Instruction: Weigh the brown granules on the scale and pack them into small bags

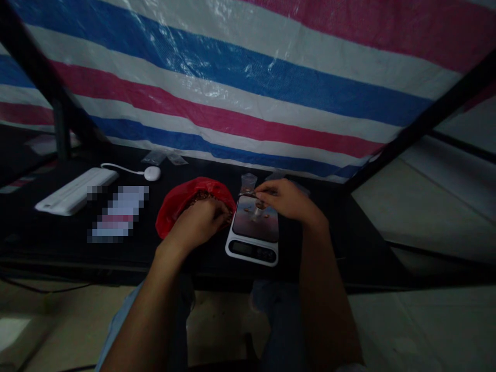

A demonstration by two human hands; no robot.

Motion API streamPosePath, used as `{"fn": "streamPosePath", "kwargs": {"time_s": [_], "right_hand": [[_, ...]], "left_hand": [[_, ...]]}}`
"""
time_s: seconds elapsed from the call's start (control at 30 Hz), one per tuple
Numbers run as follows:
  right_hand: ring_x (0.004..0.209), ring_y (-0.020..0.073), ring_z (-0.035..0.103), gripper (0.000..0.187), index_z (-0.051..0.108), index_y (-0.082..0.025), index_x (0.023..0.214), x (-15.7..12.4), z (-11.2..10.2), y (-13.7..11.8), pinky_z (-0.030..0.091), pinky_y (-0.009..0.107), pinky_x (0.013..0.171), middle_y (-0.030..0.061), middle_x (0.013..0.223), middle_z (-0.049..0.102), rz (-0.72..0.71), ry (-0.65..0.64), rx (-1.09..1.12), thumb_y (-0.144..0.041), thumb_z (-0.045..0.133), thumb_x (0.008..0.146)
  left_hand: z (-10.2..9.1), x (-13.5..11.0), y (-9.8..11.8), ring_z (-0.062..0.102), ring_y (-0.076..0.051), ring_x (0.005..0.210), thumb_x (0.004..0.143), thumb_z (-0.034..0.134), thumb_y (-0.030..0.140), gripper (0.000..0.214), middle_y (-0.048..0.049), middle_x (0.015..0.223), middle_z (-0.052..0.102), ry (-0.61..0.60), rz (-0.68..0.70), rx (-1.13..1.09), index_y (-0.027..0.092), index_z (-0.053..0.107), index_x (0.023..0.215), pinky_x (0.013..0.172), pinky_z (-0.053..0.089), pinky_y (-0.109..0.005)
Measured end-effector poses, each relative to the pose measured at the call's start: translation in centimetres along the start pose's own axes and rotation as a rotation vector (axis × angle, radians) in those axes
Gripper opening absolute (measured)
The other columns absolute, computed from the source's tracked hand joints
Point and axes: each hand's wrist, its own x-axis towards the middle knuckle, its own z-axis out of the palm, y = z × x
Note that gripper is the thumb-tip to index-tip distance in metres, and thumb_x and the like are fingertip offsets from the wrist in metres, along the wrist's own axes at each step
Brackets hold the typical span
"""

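My left hand (205, 222) reaches over the near right side of a red plastic bag (166, 209). Its fingers are curled together, and whatever they hold is too small to make out. Small brown beans (201, 196) show inside the bag's open mouth. Beside it stands a white digital scale (251, 248) with a dark, shiny top that bears a picture or small pieces; I cannot tell which. At the scale's far edge my right hand (284, 199) pinches a small clear plastic bag (248, 182), with some brown bits at its lower end.
Left on the black table (201, 258) are a long white device (79, 191), a round white piece (152, 173) on a cable and a blurred-out rectangle (120, 212). More clear bags (165, 157) lie at the back. Striped sheeting (232, 103) and dark frame bars (422, 121) surround it.
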Motion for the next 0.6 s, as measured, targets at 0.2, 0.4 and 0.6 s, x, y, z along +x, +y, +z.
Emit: {"fn": "streamPosePath", "kwargs": {"time_s": [0.2, 0.4, 0.6], "right_hand": [[0.084, 0.0158, 0.071, 0.021, 0.077, -0.016, 0.103, -1.2, -1.2, 1.7, 0.054, 0.027, 0.074, 0.0070, 0.102, 0.078, -0.006, 0.107, 0.009, -0.015, 0.060, 0.090], [0.077, 0.0170, 0.070, 0.010, 0.077, -0.014, 0.088, -1.8, -0.9, 3.0, 0.052, 0.026, 0.070, 0.0046, 0.082, 0.078, 0.131, -0.090, -0.065, -0.014, 0.070, 0.081], [0.074, 0.0167, 0.069, 0.013, 0.077, -0.014, 0.078, -1.6, -0.5, 3.5, 0.050, 0.027, 0.071, 0.0045, 0.077, 0.077, 0.149, -0.184, -0.127, -0.009, 0.065, 0.082]], "left_hand": [[0.7, 1.1, 2.7, 0.070, -0.022, 0.095, 0.097, 0.053, 0.032, 0.025, -0.0051, 0.105, 0.074, 0.215, 0.089, -0.068, 0.024, 0.076, 0.103, 0.084, 0.050, -0.031], [2.7, 2.6, 5.1, 0.069, -0.022, 0.090, 0.100, 0.052, 0.038, 0.030, -0.0049, 0.104, 0.070, 0.251, 0.057, -0.005, 0.027, 0.077, 0.111, 0.077, 0.049, -0.031], [3.1, 2.8, 4.4, 0.068, -0.023, 0.102, 0.102, 0.046, 0.035, 0.035, -0.0062, 0.115, 0.068, 0.204, 0.052, 0.021, 0.028, 0.073, 0.123, 0.088, 0.050, -0.031]]}}
